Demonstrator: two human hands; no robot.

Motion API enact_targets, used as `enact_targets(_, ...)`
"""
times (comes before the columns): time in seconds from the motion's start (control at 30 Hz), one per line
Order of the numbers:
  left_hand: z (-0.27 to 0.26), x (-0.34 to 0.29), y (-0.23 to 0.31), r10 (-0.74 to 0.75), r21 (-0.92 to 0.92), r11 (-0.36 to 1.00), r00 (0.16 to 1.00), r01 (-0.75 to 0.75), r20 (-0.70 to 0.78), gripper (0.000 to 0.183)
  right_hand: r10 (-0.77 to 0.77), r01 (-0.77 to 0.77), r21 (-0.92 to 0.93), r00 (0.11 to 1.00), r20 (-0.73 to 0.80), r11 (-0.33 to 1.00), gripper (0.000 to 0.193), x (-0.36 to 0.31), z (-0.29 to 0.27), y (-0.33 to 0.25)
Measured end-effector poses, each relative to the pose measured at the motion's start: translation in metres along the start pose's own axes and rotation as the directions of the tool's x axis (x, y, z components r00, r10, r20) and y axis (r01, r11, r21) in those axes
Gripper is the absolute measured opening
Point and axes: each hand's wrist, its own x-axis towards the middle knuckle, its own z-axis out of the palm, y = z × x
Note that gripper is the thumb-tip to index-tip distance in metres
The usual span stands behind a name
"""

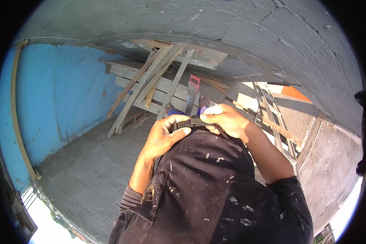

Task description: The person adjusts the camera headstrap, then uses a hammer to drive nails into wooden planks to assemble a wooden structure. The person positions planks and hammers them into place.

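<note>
Black strap (194, 122): crosswise, along the far edge of the shirt (195, 179)
Left hand (163, 136): fingers pinching its left part
Right hand (227, 120): fingers pinching its right

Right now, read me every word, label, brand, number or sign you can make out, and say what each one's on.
No readable text anywhere in this view.
Black belt held by the left hand and right hand: no legible lettering.
Red-handled handsaw: too small to tell whether it's marked.
Dark shirt: pale splatters, no legible words.
Blue wall: no legible writing.
</note>
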Motion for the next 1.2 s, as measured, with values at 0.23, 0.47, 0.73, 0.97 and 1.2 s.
enact_targets(0.23, 0.008, 0.031, 0.000, -0.100, -0.167, 0.981, 0.995, 0.102, 0.017, 0.029, -0.116, 0.087, -0.247, 0.987, -0.108, 0.965, 0.036, -0.033, -0.010, -0.001)
enact_targets(0.47, 0.004, 0.049, 0.012, -0.068, -0.123, 0.989, 0.987, 0.087, 0.148, 0.033, 0.070, -0.103, -0.522, 0.994, -0.083, 0.847, 0.040, -0.110, -0.044, 0.035)
enact_targets(0.73, -0.009, 0.071, 0.034, -0.073, -0.073, 0.992, 0.934, 0.105, 0.350, 0.035, -0.319, 0.138, -0.463, 0.884, -0.341, 0.876, 0.029, -0.119, 0.002, 0.105)
enact_targets(0.97, -0.014, 0.079, 0.045, -0.126, 0.047, 0.992, 0.863, 0.118, 0.490, 0.032, -0.364, 0.255, -0.275, 0.786, -0.499, 0.927, 0.028, -0.109, 0.036, 0.144)
enact_targets(1.2, -0.015, 0.081, 0.062, -0.179, 0.213, 0.974, 0.828, 0.074, 0.532, 0.041, -0.531, 0.410, -0.382, 0.791, -0.303, 0.828, 0.035, -0.089, 0.047, 0.103)
